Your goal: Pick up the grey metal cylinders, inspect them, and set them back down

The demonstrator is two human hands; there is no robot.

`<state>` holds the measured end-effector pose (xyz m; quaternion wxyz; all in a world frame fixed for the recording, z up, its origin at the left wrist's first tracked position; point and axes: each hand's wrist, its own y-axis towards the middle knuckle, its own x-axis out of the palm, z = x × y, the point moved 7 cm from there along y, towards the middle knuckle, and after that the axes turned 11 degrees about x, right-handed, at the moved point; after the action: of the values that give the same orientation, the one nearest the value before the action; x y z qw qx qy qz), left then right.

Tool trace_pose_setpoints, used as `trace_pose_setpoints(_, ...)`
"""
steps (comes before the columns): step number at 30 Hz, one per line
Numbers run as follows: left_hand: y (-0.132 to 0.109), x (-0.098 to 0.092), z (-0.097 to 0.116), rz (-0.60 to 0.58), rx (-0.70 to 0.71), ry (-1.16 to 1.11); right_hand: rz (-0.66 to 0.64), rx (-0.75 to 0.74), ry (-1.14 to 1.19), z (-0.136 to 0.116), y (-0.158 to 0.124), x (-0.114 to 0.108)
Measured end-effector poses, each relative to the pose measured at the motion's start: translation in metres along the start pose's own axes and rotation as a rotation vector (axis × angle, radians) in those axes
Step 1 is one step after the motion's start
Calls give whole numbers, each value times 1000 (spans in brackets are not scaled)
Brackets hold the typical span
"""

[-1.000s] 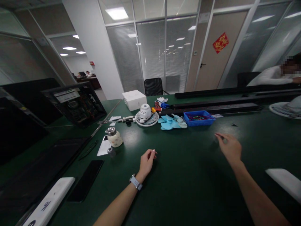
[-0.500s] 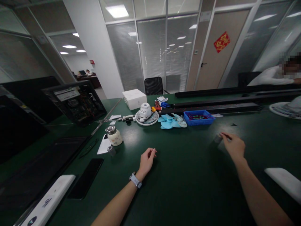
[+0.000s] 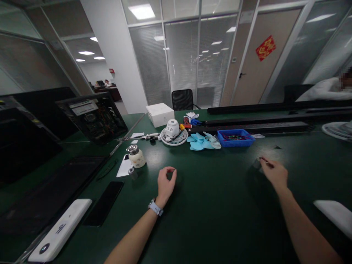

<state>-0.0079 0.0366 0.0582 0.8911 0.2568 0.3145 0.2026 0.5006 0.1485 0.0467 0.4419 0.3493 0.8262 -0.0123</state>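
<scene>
Tabletop (image 3: 209, 205): dark green, smooth, semi-gloss, reflecting light. Cylinder, right side (image 3: 256, 164): grey, metal-looking, finish blurred. Second cylinder (image 3: 132, 171): metal-looking, shiny top. Jar (image 3: 137, 159): smooth cream body, polished metal lid. Slab (image 3: 104, 203): black, smooth, glossy. Long casing (image 3: 62, 227): white plastic, smooth, low sheen. Fan blades (image 3: 198, 145): pale blue plastic, smooth. Tray (image 3: 237, 143): blue plastic, satin. Box (image 3: 161, 117): white card, matt. Door (image 3: 265, 69): wood-look, matt. Chair back (image 3: 182, 99): black mesh.
</scene>
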Motion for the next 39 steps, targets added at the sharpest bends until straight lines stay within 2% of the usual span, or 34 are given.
trace_pose_setpoints(3,14,-54,-5,272,-17,356,96,-62,17,-1,-7,-3)
trace_pose_setpoints(5,17,-87,-18,428,-183,548,145,-101,34,-3,-10,-4)
trace_pose_setpoints(7,14,-109,-36,507,-406,646,193,-127,52,-4,-13,-6)
trace_pose_setpoints(9,10,-116,-58,485,-604,655,221,-140,63,-5,-15,-7)
trace_pose_setpoints(12,3,-111,-85,389,-786,620,223,-150,73,-6,-18,-7)
trace_pose_setpoints(16,-3,-110,-97,384,-851,622,219,-180,99,-11,-23,-10)
trace_pose_setpoints(19,-2,-110,-94,389,-797,617,268,-199,136,-18,-29,-17)
trace_pose_setpoints(21,5,-101,-86,352,-651,574,307,-217,160,-26,-34,-22)
trace_pose_setpoints(23,13,-79,-72,265,-413,446,328,-244,186,-38,-43,-26)
trace_pose_setpoints(25,14,-45,-50,123,-165,231,316,-285,223,-53,-55,-28)
trace_pose_setpoints(28,-2,9,-15,-178,56,-22,214,-394,294,-82,-82,-23)
trace_pose_setpoints(30,-16,34,5,-344,143,-111,83,-497,339,-104,-108,-15)
trace_pose_setpoints(32,-25,48,17,-440,171,-166,-110,-597,383,-127,-138,-3)
trace_pose_setpoints(36,-29,55,22,-508,168,-185,-561,-687,483,-165,-196,18)
trace_pose_setpoints(39,-28,56,20,-510,167,-202,-746,-704,510,-187,-224,26)
